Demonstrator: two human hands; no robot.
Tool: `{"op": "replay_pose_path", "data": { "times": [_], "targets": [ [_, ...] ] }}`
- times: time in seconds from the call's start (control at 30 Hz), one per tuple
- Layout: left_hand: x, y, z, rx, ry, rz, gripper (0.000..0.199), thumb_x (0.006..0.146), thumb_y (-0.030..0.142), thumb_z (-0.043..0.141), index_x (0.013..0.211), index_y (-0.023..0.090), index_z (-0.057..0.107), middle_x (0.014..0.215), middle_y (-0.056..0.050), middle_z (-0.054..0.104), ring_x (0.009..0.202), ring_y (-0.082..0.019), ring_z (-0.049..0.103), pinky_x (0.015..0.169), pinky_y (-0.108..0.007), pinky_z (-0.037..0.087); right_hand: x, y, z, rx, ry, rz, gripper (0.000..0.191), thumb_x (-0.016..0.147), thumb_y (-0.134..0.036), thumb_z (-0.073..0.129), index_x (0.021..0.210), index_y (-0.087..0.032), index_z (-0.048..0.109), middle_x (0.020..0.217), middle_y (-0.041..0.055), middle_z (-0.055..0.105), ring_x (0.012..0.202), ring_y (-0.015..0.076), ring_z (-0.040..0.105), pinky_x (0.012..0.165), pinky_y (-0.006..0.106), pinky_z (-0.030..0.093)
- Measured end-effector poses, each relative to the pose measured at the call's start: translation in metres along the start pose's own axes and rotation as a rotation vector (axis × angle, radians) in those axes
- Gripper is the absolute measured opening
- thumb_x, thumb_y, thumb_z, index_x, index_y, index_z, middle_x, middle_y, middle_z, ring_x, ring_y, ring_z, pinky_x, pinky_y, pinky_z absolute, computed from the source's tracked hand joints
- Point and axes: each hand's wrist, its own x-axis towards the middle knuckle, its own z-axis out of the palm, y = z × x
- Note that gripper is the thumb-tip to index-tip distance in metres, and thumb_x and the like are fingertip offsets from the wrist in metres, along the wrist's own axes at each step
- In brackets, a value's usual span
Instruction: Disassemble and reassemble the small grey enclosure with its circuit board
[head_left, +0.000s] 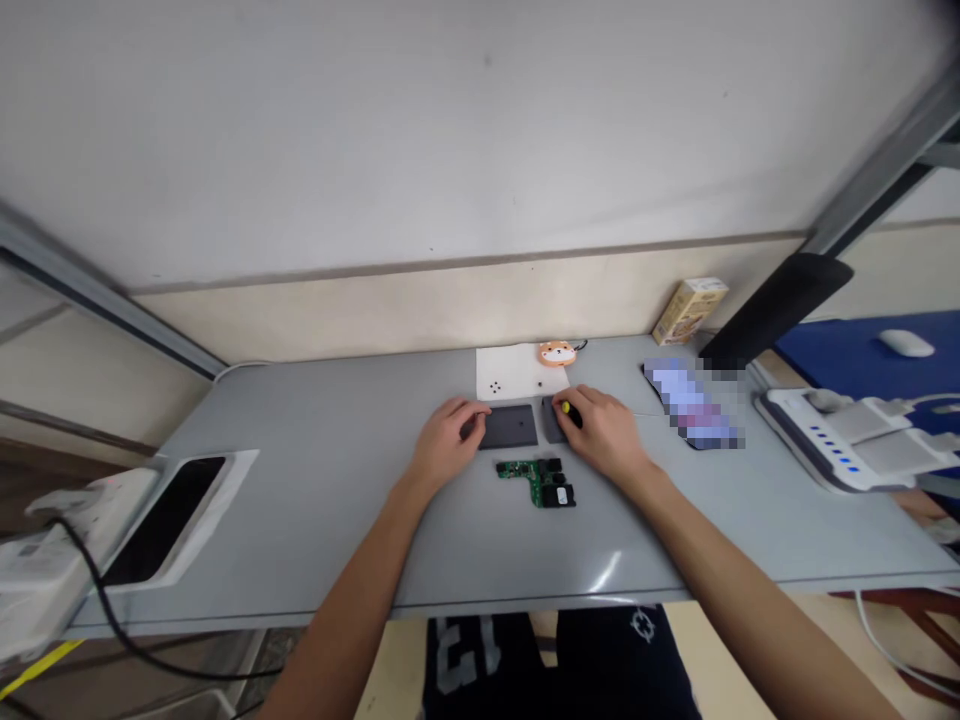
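My left hand is closed at the left edge of a flat dark grey casing panel, thumb and fingertips together. My right hand grips a short black screwdriver with a yellow end; its tip is hard to make out. Under those fingers lies a smaller dark grey casing piece, just right of the panel. Nearer to me, a green circuit board with black components rests on the grey table. Beyond the panel, several tiny dark screws sit on white paper.
An orange animal-faced case stands on the paper's right corner. To the right are a pixelated phone, a small carton, a black upright object and a power strip. A black-screened phone lies far left.
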Motion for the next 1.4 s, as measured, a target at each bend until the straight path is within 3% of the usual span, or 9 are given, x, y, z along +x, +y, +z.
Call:
{"op": "replay_pose_path", "data": {
  "times": [0.47,0.63,0.9,1.0,1.1,1.27,1.4],
  "targets": [
    [0.000,-0.003,0.002,-0.051,0.025,-0.029,0.020,0.099,0.021,0.051,0.104,0.023,0.070,0.097,-0.002,0.068,0.092,-0.017,0.063,0.082,-0.030,0.049,-0.003,-0.002,0.016,0.080,0.107,-0.065,0.016,0.100,-0.026,0.052,0.104,-0.023,0.067,0.095,0.0048,0.070,0.085,0.0218,0.062,0.078,0.033,0.041],
    [0.002,-0.002,0.001,-0.065,0.023,-0.054,0.019,0.100,0.022,0.052,0.104,0.024,0.070,0.102,-0.003,0.070,0.097,-0.018,0.064,0.083,-0.030,0.050,-0.002,-0.001,0.012,0.051,0.163,0.022,0.018,0.100,-0.027,0.051,0.104,-0.023,0.068,0.096,0.0063,0.070,0.087,0.0229,0.062,0.079,0.035,0.040],
    [0.001,0.002,-0.004,-0.072,0.047,-0.073,0.023,0.104,0.027,0.046,0.109,0.024,0.068,0.109,-0.005,0.071,0.105,-0.019,0.065,0.092,-0.034,0.051,0.002,0.002,0.012,0.029,0.135,0.054,0.019,0.098,-0.027,0.051,0.105,-0.023,0.068,0.098,0.0072,0.069,0.085,0.0234,0.062,0.078,0.036,0.040],
    [0.001,0.001,-0.004,-0.075,0.055,-0.101,0.024,0.104,0.028,0.045,0.112,0.024,0.068,0.109,-0.005,0.071,0.101,-0.019,0.065,0.089,-0.033,0.052,0.003,0.002,0.012,0.069,0.118,0.052,0.020,0.099,-0.026,0.050,0.106,-0.022,0.068,0.098,0.0079,0.068,0.087,0.0241,0.062,0.079,0.036,0.041],
    [0.000,0.000,-0.003,-0.081,0.033,-0.116,0.025,0.104,0.030,0.045,0.114,0.024,0.067,0.110,-0.005,0.072,0.097,-0.018,0.066,0.085,-0.031,0.052,0.004,0.002,0.012,0.112,0.112,0.026,0.019,0.098,-0.025,0.051,0.105,-0.022,0.068,0.096,0.0081,0.068,0.089,0.0243,0.062,0.080,0.036,0.042],
    [0.000,0.000,-0.002,-0.085,-0.016,-0.098,0.024,0.102,0.025,0.046,0.112,0.024,0.068,0.112,-0.003,0.074,0.103,-0.019,0.068,0.092,-0.033,0.052,0.009,0.004,0.014,0.202,0.095,-0.012,0.017,0.097,-0.024,0.052,0.103,-0.022,0.068,0.095,0.0074,0.068,0.089,0.0236,0.063,0.081,0.035,0.044],
    [0.000,-0.001,-0.002,-0.084,-0.027,-0.130,0.025,0.102,0.028,0.047,0.115,0.024,0.068,0.102,-0.003,0.074,0.088,-0.018,0.068,0.082,-0.030,0.053,0.007,0.003,0.005,0.233,0.105,-0.034,0.017,0.096,-0.023,0.054,0.101,-0.022,0.069,0.096,0.0058,0.072,0.087,0.0220,0.064,0.081,0.035,0.043]
  ]
}}
